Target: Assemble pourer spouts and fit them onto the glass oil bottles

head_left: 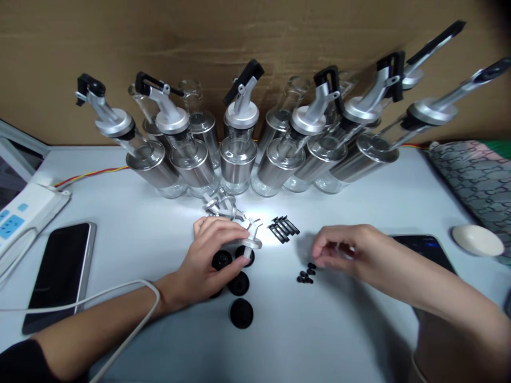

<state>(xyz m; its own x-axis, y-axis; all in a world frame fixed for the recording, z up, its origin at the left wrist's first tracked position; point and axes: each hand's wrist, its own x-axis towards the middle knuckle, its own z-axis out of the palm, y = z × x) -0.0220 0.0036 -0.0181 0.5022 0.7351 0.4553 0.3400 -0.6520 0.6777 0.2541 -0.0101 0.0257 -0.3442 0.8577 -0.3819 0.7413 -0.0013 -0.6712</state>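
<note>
My left hand (209, 258) rests on the white table and grips a silver pourer spout (252, 236) by its cap. Black round rubber stoppers (240, 298) lie just under and below that hand. My right hand (347, 250) hovers with its fingers pinched together over a small pile of tiny black parts (306, 274); I cannot see whether a part is between the fingertips. Between the hands lies a bunch of black flat lids (283, 227). More loose silver spouts (221, 206) lie behind my left hand.
A row of glass-and-steel oil bottles (238, 159), some fitted with spouts, stands along the cardboard back wall. A phone (59, 271) and a power strip (19, 213) lie at left, with a white cable over my left wrist. Another phone (423, 247) and a white dish (477, 240) sit at right.
</note>
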